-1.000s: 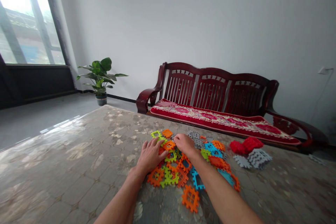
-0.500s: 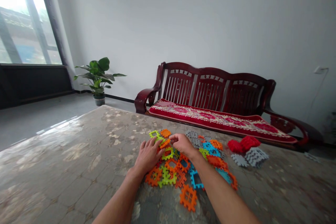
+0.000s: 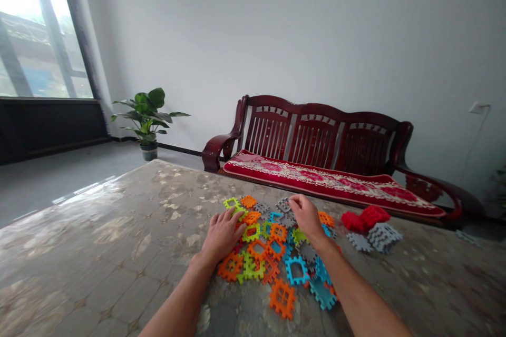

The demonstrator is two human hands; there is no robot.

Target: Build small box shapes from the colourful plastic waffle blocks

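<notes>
While both amid tiles, left hand splayed, right hand curled.

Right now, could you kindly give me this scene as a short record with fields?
Left hand: spread over the pile's left edge
Right hand: fingers curled at grey pieces, grip unclear
Pile colours: mostly orange, lime, blue, grey
Nearest camera: orange four-windowed piece
Set apart, right: red pieces and grey stack
Surface: patterned tablecloth
Behind: wooden bench, potted plant

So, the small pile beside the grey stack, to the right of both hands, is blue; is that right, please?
Not blue: in the head view, the small pile is red. It does lie beside the grey stack, to the right of the left hand and right hand.
</notes>
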